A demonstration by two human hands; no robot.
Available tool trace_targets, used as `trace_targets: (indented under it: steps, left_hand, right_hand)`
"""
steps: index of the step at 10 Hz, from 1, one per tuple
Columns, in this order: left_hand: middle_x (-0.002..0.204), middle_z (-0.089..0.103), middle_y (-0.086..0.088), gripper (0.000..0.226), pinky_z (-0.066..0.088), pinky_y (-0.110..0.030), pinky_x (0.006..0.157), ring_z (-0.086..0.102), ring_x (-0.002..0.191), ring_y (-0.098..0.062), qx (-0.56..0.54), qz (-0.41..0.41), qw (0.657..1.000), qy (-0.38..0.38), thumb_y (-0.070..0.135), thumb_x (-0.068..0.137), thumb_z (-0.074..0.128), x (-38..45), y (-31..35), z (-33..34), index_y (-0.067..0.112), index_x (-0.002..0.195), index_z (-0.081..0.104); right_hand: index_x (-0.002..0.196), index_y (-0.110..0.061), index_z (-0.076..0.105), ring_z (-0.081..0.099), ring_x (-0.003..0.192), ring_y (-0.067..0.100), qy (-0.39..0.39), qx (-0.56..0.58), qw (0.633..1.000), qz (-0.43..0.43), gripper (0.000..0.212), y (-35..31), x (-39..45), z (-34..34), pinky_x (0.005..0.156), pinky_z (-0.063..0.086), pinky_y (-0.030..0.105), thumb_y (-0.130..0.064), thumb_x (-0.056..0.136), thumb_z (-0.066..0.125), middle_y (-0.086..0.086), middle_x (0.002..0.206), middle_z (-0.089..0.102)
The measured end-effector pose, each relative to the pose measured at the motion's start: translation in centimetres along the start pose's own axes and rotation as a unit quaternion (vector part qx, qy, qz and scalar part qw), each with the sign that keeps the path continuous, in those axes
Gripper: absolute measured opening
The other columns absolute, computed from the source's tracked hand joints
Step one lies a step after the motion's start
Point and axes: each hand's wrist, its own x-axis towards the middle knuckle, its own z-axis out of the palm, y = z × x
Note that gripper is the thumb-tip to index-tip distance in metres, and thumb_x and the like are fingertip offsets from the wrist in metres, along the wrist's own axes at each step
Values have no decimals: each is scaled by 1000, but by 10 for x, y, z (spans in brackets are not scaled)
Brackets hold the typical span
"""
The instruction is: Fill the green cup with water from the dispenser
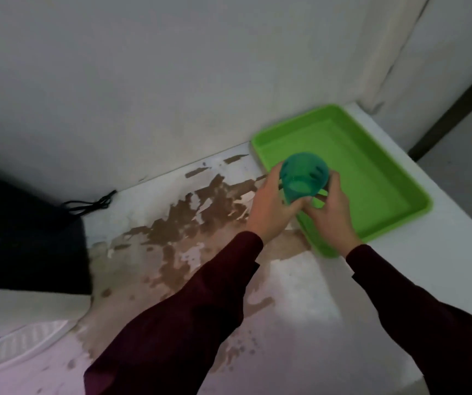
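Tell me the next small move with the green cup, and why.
Probably carry the green cup leftward, away from the green tray. Both the left hand and the right hand grip it above the tray's near corner, no spout is in view, and it looks empty.

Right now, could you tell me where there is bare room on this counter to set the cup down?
The green tray is bare inside right of the green cup. The counter is free between the two sleeves and right of the tray. It is crowded at the tray's near-left corner, where the left hand and right hand hold the cup.
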Motion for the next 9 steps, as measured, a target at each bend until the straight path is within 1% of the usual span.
trace_targets:
  steps: [1, 2, 3, 4, 5, 6, 7, 8, 9]
  left_hand:
    - [138, 50, -2, 76, 48, -38, 100, 53, 118, -18, 1, -23, 999, -27, 29, 76, 74, 36, -3, 28, 22, 140, 33]
    - [140, 48, -5, 76, 48, -35, 98, 54, 117, -20, -1, -40, 998, -50, 24, 79, 73, 62, -8, 50, 21, 142, 30]
    - [140, 47, -8, 73, 45, -29, 93, 52, 115, -18, 9, -45, 997, -65, 21, 81, 71, 80, -11, 65, 19, 142, 30]
    - [138, 49, -8, 72, 45, -29, 93, 51, 111, -15, 15, -45, 997, -68, 23, 82, 70, 90, -14, 73, 20, 141, 30]
    - [139, 49, -8, 73, 45, -29, 92, 53, 114, -19, 24, -49, 996, -75, 25, 82, 70, 95, -15, 74, 21, 142, 29]
    - [141, 47, -9, 72, 46, -34, 96, 52, 119, -22, 29, -60, 994, -81, 24, 83, 68, 92, -16, 71, 19, 144, 29]
    - [142, 45, -10, 68, 45, -38, 98, 51, 119, -22, 49, -69, 992, -88, 24, 86, 65, 78, -10, 59, 20, 144, 29]
    - [140, 47, -9, 59, 45, -38, 98, 51, 117, -20, 64, -46, 993, -85, 24, 88, 62, 56, -2, 35, 19, 141, 35]
    - [135, 52, -9, 50, 45, -37, 99, 53, 116, -19, 99, -15, 993, -67, 26, 90, 59, 25, 4, -2, 18, 136, 41]
  right_hand:
    - [132, -20, 36, 52, 115, 10, 0, -13, 1000, 8, 65, 25, 33, -24, 93, 48, 28, -19, 79, 74, -9, 125, 50]
    - [133, -17, 35, 50, 114, 8, 1, -6, 1000, 30, 67, 46, 58, -37, 93, 46, 24, -14, 78, 75, -9, 124, 49]
    - [135, -14, 34, 50, 115, 10, -1, 7, 998, 56, 67, 61, 72, -43, 95, 46, 25, -10, 80, 72, -6, 124, 48]
    - [135, -14, 33, 49, 116, 10, 6, 19, 998, 57, 65, 71, 76, -45, 96, 46, 25, -11, 82, 70, -7, 124, 48]
    - [137, -15, 32, 48, 120, 10, 9, 28, 998, 62, 66, 74, 75, -44, 96, 45, 21, -15, 83, 69, -8, 127, 47]
    - [141, -18, 28, 46, 123, 9, 10, 31, 997, 74, 71, 71, 71, -43, 96, 42, 17, -17, 83, 69, -5, 136, 46]
    - [146, -21, 19, 43, 129, 14, 18, 19, 995, 98, 81, 66, 58, -42, 103, 42, 26, -19, 83, 70, 4, 145, 42]
    - [147, -19, 18, 45, 128, 22, 61, -4, 989, 136, 78, 52, 36, -40, 107, 41, 42, -17, 86, 67, 11, 143, 43]
    - [138, -12, 32, 50, 117, 23, 123, -23, 985, 115, 58, 20, -3, -21, 101, 44, 42, -14, 89, 62, 10, 128, 52]
